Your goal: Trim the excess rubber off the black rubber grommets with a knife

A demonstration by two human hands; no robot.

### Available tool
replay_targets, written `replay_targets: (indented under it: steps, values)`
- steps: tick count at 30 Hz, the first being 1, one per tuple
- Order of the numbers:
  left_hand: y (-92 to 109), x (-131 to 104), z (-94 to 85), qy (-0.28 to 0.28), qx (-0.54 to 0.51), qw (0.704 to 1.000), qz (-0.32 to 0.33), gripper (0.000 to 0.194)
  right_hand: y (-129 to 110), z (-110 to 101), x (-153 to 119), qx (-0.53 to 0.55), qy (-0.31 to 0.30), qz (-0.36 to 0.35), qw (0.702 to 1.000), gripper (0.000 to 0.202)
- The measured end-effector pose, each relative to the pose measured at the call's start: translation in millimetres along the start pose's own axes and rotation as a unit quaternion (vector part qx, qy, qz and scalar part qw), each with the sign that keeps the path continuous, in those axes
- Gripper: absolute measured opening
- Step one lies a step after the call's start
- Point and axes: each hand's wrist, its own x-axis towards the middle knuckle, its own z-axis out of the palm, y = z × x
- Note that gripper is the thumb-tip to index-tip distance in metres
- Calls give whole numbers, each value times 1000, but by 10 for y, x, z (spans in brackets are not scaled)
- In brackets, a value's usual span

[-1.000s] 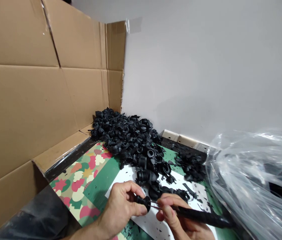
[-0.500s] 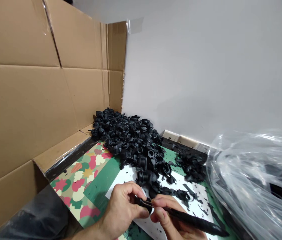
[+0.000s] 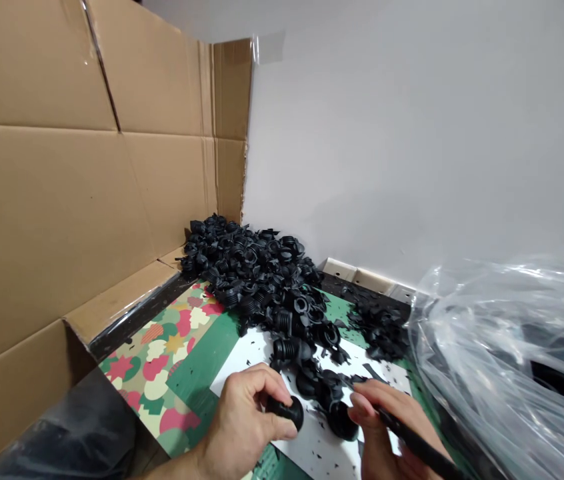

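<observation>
Pinched between the thumb and fingers of my left hand (image 3: pixel 242 417) is a round black rubber part (image 3: pixel 295 413), held low over the white sheet (image 3: pixel 229 377). My right hand (image 3: pixel 382 413) grips a slim tool with a black handle (image 3: pixel 419 447); its thin tip is hard to make out against the dark pieces. Just left of my right fingertips lies another round black rubber part (image 3: pixel 341 421). Ribbed black rubber parts (image 3: pixel 286 350) and torn scraps lie on the sheet beyond both hands.
A large heap of ribbed black rubber parts (image 3: pixel 252 260) fills the back corner. Black scraps (image 3: pixel 382 327) form a smaller pile to its right. Cardboard (image 3: pixel 62 220) walls the left side, a patterned sheet (image 3: pixel 155 367) lies nearby, and clear plastic bagging (image 3: pixel 507 347) bulges at right.
My right hand has moved right, taking the tool away from the part in my left hand. The left hand stays nearly in place, and the part's rounded end now shows.
</observation>
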Motion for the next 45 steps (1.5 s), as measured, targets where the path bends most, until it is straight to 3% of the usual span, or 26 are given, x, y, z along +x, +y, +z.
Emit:
replay_targets:
  steps: [5, 8, 16, 23, 30, 38, 45]
  values:
    - [-47, 60, -36, 9, -5, 999, 37, 30, -79, 92, 11, 40, 6, 167, 985, 35]
    - [-42, 72, -35, 8, -23, 999, 40, 31, -139, 127, -20, 108, -33, 207, 972, 37]
    - [18, 62, -62, -6, -30, 999, -43, 29, -62, 181, -89, 157, -33, 150, 976, 25]
    - [102, 40, -72, -11, -11, 997, -78, 28, -88, 143, -82, 147, -82, 226, 959, 37]
    - [128, 43, -91, 7, 17, 998, -60, 28, -59, 191, -90, 209, -119, 250, 938, 37]
    - [25, 105, -123, 13, 49, 998, -21, 29, -12, 299, -150, 154, -144, 286, 935, 44]
    - [-45, 131, -117, 12, 74, 997, 6, 28, 165, 331, -137, 134, -153, 293, 934, 50]
